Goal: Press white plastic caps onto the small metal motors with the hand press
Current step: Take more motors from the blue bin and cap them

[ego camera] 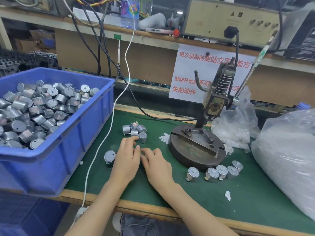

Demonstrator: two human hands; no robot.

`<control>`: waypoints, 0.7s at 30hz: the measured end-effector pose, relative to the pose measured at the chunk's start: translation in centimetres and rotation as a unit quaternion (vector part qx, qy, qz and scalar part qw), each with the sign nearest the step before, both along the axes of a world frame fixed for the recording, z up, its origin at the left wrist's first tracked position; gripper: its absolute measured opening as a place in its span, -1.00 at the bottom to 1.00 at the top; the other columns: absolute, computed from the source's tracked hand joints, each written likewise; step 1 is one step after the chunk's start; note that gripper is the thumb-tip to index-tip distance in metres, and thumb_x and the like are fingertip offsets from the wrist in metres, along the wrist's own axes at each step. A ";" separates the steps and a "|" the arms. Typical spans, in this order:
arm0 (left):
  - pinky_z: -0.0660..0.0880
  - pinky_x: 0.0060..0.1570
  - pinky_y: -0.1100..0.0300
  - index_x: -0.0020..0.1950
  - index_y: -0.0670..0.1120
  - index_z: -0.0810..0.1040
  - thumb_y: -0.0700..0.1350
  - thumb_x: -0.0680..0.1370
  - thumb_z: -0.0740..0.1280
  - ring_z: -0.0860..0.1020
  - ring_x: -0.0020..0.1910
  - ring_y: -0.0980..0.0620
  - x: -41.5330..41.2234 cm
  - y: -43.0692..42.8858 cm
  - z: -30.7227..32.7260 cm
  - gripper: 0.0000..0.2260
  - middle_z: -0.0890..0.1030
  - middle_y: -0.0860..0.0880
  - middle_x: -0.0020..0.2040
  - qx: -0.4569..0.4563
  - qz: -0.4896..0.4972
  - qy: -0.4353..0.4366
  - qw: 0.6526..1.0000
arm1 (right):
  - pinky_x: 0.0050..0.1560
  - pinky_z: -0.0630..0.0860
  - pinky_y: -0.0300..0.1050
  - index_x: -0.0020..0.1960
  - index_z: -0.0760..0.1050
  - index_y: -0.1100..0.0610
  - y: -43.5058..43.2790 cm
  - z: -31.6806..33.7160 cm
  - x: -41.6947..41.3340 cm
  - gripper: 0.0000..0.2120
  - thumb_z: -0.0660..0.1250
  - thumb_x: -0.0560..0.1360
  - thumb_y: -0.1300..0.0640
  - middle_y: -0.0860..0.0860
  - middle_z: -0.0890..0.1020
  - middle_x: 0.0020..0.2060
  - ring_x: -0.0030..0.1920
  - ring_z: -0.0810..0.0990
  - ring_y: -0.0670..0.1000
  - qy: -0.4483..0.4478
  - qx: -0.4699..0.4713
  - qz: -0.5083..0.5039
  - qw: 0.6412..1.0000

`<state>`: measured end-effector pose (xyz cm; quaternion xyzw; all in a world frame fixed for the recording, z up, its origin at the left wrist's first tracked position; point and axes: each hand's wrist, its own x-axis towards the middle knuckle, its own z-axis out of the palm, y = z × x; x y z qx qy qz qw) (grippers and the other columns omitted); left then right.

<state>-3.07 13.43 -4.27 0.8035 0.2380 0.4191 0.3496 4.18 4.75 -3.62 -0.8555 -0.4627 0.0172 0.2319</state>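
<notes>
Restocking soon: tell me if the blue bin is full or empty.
Mostly full: the blue bin holds motors heaped near its rim.

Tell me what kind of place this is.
Probably a small factory assembly bench. A blue crate is heaped with metal motors, a hand press stands on the green mat, and an electrical equipment box sits on the shelf behind.

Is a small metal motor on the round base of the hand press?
No, the dark round metal press base holds only its fixture block.
</notes>
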 end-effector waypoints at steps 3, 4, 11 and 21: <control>0.36 -0.10 0.24 0.24 -0.07 0.42 -0.16 0.56 0.23 0.43 -0.13 0.21 -0.2 -0.5 -0.1 -0.75 0.42 0.07 0.05 0.037 -0.042 0.050 0.997 | -0.02 0.38 -0.06 0.14 0.44 -0.01 0.3 0.8 0.4 -0.69 0.02 0.61 -0.13 0.01 0.54 0.00 0.04 0.52 0.07 0.172 0.093 -0.074 0.978; 0.38 -0.06 0.22 0.26 -0.05 0.41 -0.11 0.55 0.25 0.44 -0.08 0.20 -0.2 -0.7 -0.2 -0.71 0.43 0.07 0.09 0.070 -0.066 0.076 0.992 | 0.00 0.42 -0.05 0.07 0.46 0.04 0.3 1.1 0.6 -0.69 0.03 0.61 -0.11 0.01 0.57 -0.07 -0.01 0.52 0.06 0.244 0.137 -0.085 0.956; 0.38 0.07 0.23 0.31 -0.01 0.36 0.04 0.55 0.24 0.39 0.18 0.13 -0.1 -1.2 -0.7 -0.65 0.47 0.12 0.16 0.125 -0.090 0.143 0.978 | -0.52 0.37 -0.32 -0.10 0.48 0.06 -0.8 2.9 1.0 -0.59 -0.04 0.62 -0.14 -0.09 0.57 -0.46 -0.53 0.46 -0.14 0.507 0.112 -0.091 0.850; 0.25 -0.02 0.48 0.32 -0.05 0.38 -0.10 0.56 0.27 0.42 0.06 0.17 0.1 -1.3 -0.3 -0.68 0.47 0.14 0.08 0.046 -0.115 0.107 0.987 | 0.14 0.42 -0.08 0.47 0.16 -0.04 -3.0 3.1 0.7 -0.43 0.14 0.50 0.26 -0.02 0.32 0.30 0.20 0.44 0.04 0.044 -0.004 0.056 0.997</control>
